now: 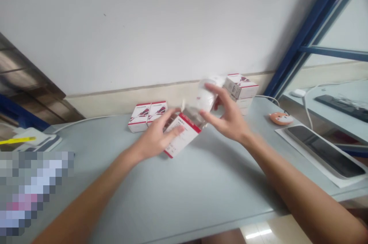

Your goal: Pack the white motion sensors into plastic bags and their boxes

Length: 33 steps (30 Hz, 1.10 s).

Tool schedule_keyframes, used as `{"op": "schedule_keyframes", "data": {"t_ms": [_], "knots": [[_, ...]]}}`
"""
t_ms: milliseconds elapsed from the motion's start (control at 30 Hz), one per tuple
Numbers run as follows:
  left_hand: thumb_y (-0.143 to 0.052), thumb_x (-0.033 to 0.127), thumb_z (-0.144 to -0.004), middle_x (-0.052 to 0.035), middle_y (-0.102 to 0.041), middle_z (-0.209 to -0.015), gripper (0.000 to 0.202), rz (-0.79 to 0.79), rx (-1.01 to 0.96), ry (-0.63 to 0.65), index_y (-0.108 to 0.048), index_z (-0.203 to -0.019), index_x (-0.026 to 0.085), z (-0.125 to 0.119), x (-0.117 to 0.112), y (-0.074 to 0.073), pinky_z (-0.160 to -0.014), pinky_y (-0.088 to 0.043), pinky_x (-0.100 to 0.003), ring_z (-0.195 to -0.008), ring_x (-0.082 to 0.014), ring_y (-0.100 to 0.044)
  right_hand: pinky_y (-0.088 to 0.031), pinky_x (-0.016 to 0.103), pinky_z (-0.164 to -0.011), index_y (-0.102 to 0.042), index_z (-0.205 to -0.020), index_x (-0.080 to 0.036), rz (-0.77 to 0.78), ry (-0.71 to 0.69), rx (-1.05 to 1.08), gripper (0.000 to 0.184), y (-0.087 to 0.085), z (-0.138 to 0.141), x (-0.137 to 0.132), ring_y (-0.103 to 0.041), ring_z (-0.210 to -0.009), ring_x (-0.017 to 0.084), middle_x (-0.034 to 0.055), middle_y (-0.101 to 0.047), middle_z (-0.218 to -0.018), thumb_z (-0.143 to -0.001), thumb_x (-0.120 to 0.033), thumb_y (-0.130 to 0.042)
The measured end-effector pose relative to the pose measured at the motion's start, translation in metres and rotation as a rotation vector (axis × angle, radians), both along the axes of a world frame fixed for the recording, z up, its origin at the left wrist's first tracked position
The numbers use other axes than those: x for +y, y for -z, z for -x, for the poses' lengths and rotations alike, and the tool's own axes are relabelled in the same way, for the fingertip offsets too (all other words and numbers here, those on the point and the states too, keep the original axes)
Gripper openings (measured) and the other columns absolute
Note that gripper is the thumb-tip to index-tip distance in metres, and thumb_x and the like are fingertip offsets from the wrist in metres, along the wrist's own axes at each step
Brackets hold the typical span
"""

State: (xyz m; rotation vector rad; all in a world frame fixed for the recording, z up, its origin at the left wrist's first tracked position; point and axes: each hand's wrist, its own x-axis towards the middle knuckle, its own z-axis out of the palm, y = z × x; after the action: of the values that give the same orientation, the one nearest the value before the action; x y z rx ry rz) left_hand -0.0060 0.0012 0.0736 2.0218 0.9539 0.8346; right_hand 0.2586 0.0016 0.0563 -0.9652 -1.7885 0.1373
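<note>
My left hand (156, 134) grips an open white carton with a red band (182, 136), its flap raised near the fingers. My right hand (227, 113) is above and to the right of the carton, with its fingers on a white rounded item in clear plastic wrap (205, 98). The wrapped item's lower end is close to the carton's mouth. Just behind my hands, two similar closed boxes (148, 115) lie flat on the grey table (201, 182). A stack of the same boxes (240, 92) stands behind my right hand, partly hidden by it.
An orange fox-faced mouse (281, 118) and a dark flat panel on a white sheet (324, 152) lie to the right. A cable (83, 121) runs along the wall. A yellow pen (17, 140) lies at left. Blue metal framing (312, 33) stands at upper right.
</note>
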Motion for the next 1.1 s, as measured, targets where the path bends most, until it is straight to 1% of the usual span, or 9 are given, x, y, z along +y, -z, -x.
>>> {"op": "schedule_keyframes", "data": {"t_ms": [100, 200, 333, 500, 600, 767, 900, 1000, 1100], "knots": [[-0.066, 0.049, -0.100, -0.0104, -0.073, -0.132, 0.051, 0.032, -0.050, -0.028, -0.059, -0.144, 0.025, 0.010, -0.016, 0.018, -0.094, -0.057, -0.036, -0.119, -0.0308, -0.070, -0.058, 0.037, -0.079, -0.057, -0.145, -0.030, 0.185, -0.149, -0.066, 0.057, -0.003, 0.013, -0.014, -0.063, -0.084, 0.021, 0.0044, -0.070, -0.106, -0.095, -0.049, -0.074], [-0.064, 0.048, -0.101, -0.0088, -0.075, -0.127, 0.047, 0.055, -0.130, -0.055, -0.059, -0.142, 0.025, 0.013, -0.021, 0.029, -0.089, -0.056, -0.034, -0.107, -0.0274, -0.072, -0.056, 0.035, -0.078, -0.055, -0.141, -0.030, 0.288, -0.230, 0.003, 0.054, -0.004, 0.023, -0.022, -0.062, -0.084, 0.019, 0.0028, -0.069, -0.102, -0.094, -0.046, -0.076], [-0.068, 0.048, -0.099, -0.0086, -0.075, -0.123, 0.050, 0.087, -0.238, -0.112, -0.058, -0.143, 0.025, 0.010, -0.028, 0.035, -0.090, -0.055, -0.034, -0.111, -0.0277, -0.070, -0.056, 0.035, -0.081, -0.051, -0.141, -0.031, 0.397, -0.340, 0.061, 0.054, -0.006, 0.024, -0.027, -0.062, -0.088, 0.019, 0.0043, -0.070, -0.109, -0.095, -0.044, -0.076], [-0.070, 0.047, -0.098, -0.0066, -0.075, -0.109, 0.045, 0.111, -0.314, -0.131, -0.060, -0.136, 0.026, 0.005, -0.035, 0.037, -0.090, -0.053, -0.036, -0.112, -0.0283, -0.068, -0.055, 0.040, -0.092, -0.051, -0.141, -0.034, 0.462, -0.462, 0.115, 0.051, -0.003, 0.021, -0.027, -0.064, -0.107, 0.024, 0.0067, -0.068, -0.126, -0.098, -0.048, -0.074], [-0.069, 0.047, -0.099, -0.0064, -0.074, -0.108, 0.043, 0.133, -0.322, -0.125, -0.059, -0.136, 0.026, 0.004, -0.035, 0.037, -0.091, -0.052, -0.037, -0.109, -0.0275, -0.067, -0.055, 0.042, -0.096, -0.052, -0.142, -0.037, 0.470, -0.440, 0.150, 0.046, 0.003, 0.024, -0.028, -0.063, -0.113, 0.025, 0.0056, -0.066, -0.127, -0.100, -0.046, -0.070], [-0.072, 0.047, -0.096, -0.0082, -0.074, -0.114, 0.045, 0.167, -0.391, -0.154, -0.060, -0.133, 0.025, -0.001, -0.038, 0.038, -0.099, -0.051, -0.041, -0.112, -0.0290, -0.068, -0.054, 0.043, -0.098, -0.055, -0.144, -0.039, 0.397, -0.361, 0.126, 0.042, 0.011, 0.029, -0.033, -0.062, -0.118, 0.026, 0.0058, -0.064, -0.131, -0.105, -0.049, -0.063], [-0.071, 0.047, -0.097, -0.0078, -0.074, -0.121, 0.041, 0.235, -0.505, -0.191, -0.060, -0.131, 0.026, -0.010, -0.044, 0.041, -0.093, -0.056, -0.037, -0.109, -0.0263, -0.070, -0.054, 0.045, -0.102, -0.051, -0.153, -0.041, 0.375, -0.371, -0.001, 0.045, 0.009, 0.027, -0.033, -0.061, -0.124, 0.028, 0.0063, -0.062, -0.142, -0.109, -0.051, -0.051], [-0.069, 0.047, -0.099, -0.0076, -0.073, -0.125, 0.037, 0.295, -0.564, -0.248, -0.061, -0.127, 0.025, -0.015, -0.046, 0.044, -0.089, -0.058, -0.035, -0.108, -0.0250, -0.071, -0.049, 0.052, -0.108, -0.053, -0.155, -0.042, 0.348, -0.335, -0.144, 0.044, 0.006, 0.028, -0.032, -0.061, -0.123, 0.029, 0.0049, -0.067, -0.140, -0.113, -0.047, -0.039], [-0.070, 0.047, -0.098, -0.0080, -0.073, -0.125, 0.035, 0.317, -0.596, -0.296, -0.062, -0.123, 0.024, -0.017, -0.046, 0.046, -0.089, -0.058, -0.034, -0.109, -0.0251, -0.072, -0.050, 0.055, -0.107, -0.048, -0.160, -0.041, 0.318, -0.282, -0.225, 0.048, 0.007, 0.033, -0.032, -0.060, -0.120, 0.030, 0.0056, -0.070, -0.138, -0.113, -0.044, -0.039]]}}
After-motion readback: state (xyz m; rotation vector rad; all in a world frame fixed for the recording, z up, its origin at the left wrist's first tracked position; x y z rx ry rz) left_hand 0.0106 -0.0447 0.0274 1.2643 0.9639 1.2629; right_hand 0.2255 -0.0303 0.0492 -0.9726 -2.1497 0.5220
